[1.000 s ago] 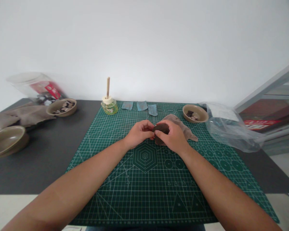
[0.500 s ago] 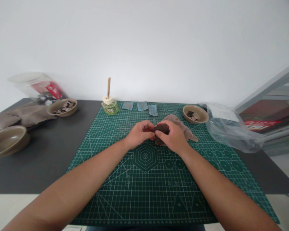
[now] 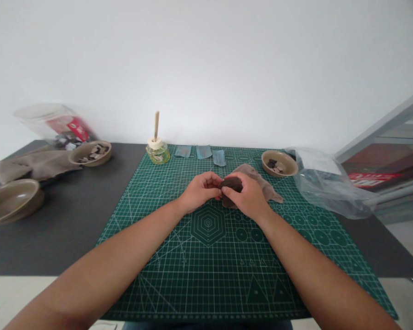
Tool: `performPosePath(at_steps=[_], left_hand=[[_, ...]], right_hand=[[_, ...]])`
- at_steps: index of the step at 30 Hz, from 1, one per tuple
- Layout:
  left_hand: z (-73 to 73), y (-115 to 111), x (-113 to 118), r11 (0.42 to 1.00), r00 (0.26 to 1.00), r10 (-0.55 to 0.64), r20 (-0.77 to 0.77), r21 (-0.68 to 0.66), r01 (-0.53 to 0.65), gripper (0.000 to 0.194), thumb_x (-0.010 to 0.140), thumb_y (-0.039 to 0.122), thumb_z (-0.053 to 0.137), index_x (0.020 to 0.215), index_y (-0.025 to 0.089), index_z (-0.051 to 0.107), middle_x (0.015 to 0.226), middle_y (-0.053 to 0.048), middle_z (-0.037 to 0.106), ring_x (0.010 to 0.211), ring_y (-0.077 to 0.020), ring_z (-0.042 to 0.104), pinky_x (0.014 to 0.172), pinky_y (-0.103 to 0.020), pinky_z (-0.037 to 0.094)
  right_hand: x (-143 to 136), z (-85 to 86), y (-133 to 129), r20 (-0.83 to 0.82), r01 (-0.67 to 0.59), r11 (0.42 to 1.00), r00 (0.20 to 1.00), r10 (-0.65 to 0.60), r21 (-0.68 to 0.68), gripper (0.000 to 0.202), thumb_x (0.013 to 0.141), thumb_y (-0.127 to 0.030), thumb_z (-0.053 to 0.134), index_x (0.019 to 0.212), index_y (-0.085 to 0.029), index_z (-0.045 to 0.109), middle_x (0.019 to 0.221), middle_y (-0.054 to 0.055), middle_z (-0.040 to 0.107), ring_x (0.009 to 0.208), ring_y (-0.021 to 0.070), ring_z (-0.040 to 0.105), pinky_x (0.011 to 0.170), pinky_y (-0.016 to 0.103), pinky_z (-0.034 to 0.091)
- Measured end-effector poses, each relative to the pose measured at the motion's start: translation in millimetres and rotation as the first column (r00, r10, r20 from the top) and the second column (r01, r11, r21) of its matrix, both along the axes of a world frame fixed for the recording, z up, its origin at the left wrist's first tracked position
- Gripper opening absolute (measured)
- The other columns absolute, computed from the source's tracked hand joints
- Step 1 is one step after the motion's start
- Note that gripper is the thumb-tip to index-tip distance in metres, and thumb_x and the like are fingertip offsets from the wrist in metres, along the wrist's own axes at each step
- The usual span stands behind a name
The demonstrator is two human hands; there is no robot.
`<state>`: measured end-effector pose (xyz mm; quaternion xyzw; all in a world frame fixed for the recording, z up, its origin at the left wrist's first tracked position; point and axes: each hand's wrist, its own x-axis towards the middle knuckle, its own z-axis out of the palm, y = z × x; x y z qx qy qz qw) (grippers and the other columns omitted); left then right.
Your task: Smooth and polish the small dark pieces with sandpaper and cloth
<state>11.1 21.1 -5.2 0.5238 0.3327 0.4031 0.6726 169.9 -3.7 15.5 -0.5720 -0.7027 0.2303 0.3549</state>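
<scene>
My right hand (image 3: 249, 195) is closed around a dark brown lump (image 3: 231, 184), its thumb lying across the near face; what the lump is made of I cannot make out. At the lump's left edge my left hand (image 3: 200, 191) pinches with thumb and fingertips, and whatever sits between them is too small to name. Behind and beneath the right hand a crumpled taupe cloth (image 3: 270, 190) lies on the green cutting mat (image 3: 206, 275). Both hands meet over the middle of the mat, and the underside of the lump is hidden.
Three bluish packets (image 3: 203, 152) lie at the back beside a glass diffuser bottle (image 3: 158, 153). To the right are a bowl with small pieces (image 3: 291, 168) and a plastic bag (image 3: 326, 188). Leftward stand two bowls, a brown cloth (image 3: 48, 165) and a clear tub (image 3: 41, 119).
Hands and lump keep nearly the same place and pose. The whole view has shifted very slightly.
</scene>
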Motion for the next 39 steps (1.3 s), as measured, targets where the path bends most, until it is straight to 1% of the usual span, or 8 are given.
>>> performPosePath(at_steps=[5, 12, 20, 26, 32, 39], left_hand=[[-1.3, 1.0, 0.4, 1.0, 1.0, 0.003, 0.03, -0.017, -0.003, 0.025, 0.06, 0.008, 0.066, 0.084, 0.011, 0.059, 0.071, 0.0, 0.064, 0.058, -0.0083, 0.059, 0.057, -0.022, 0.049], [-1.8, 1.7, -0.1, 0.999, 0.998, 0.026, 0.059, -0.029, -0.024, 0.021, 0.06, 0.009, 0.067, 0.08, 0.011, 0.061, 0.071, 0.001, 0.064, 0.06, -0.0089, 0.06, 0.06, -0.023, 0.051], [-2.1, 2.2, 0.7, 0.998, 0.998, 0.038, 0.053, -0.044, -0.036, 0.02, 0.059, 0.008, 0.067, 0.078, 0.011, 0.061, 0.07, 0.001, 0.064, 0.059, -0.0086, 0.06, 0.06, -0.023, 0.05], [-1.6, 2.1, 0.4, 0.997, 0.997, 0.047, 0.056, -0.058, -0.043, 0.021, 0.059, 0.009, 0.067, 0.079, 0.011, 0.06, 0.07, 0.001, 0.064, 0.059, -0.0089, 0.06, 0.06, -0.023, 0.05], [-1.3, 1.7, -0.1, 0.996, 0.996, 0.045, 0.076, -0.076, -0.04, 0.022, 0.059, 0.008, 0.067, 0.079, 0.011, 0.059, 0.068, 0.001, 0.064, 0.058, -0.0096, 0.062, 0.059, -0.023, 0.05], [-0.6, 2.2, -0.4, 0.996, 0.996, 0.033, 0.089, -0.087, -0.026, 0.022, 0.059, 0.008, 0.067, 0.079, 0.011, 0.059, 0.067, 0.001, 0.064, 0.058, -0.0103, 0.063, 0.058, -0.023, 0.05]], right_hand=[[0.3, -1.6, 0.7, -0.012, -0.006, 1.0, 1.0, 0.006, 0.004, 0.02, 0.071, -0.025, 0.061, 0.09, -0.019, 0.062, 0.086, 0.005, 0.068, 0.08, 0.0216, 0.063, 0.072, 0.036, 0.048], [0.7, -1.6, 1.6, -0.03, 0.006, 1.0, 1.0, -0.006, 0.005, 0.021, 0.071, -0.023, 0.06, 0.092, -0.019, 0.062, 0.089, 0.005, 0.068, 0.082, 0.0216, 0.063, 0.074, 0.037, 0.048], [0.5, -0.7, 1.7, -0.03, 0.013, 1.0, 0.999, -0.013, -0.005, 0.02, 0.071, -0.022, 0.061, 0.091, -0.02, 0.062, 0.087, 0.004, 0.068, 0.081, 0.0223, 0.063, 0.073, 0.038, 0.048], [2.2, -1.1, 2.5, -0.055, 0.036, 0.999, 0.998, -0.034, 0.027, 0.018, 0.071, -0.023, 0.061, 0.089, -0.021, 0.062, 0.086, 0.004, 0.068, 0.08, 0.0225, 0.064, 0.072, 0.038, 0.049], [5.6, -0.5, 3.6, -0.011, 0.072, 0.992, 0.997, -0.071, 0.101, 0.018, 0.071, -0.023, 0.061, 0.089, -0.02, 0.062, 0.091, 0.005, 0.068, 0.085, 0.0224, 0.062, 0.077, 0.038, 0.047], [6.8, 1.1, 3.8, -0.006, 0.078, 0.992, 0.997, -0.078, 0.101, 0.017, 0.072, -0.024, 0.06, 0.089, -0.019, 0.062, 0.091, 0.006, 0.068, 0.085, 0.0224, 0.062, 0.078, 0.038, 0.047]])
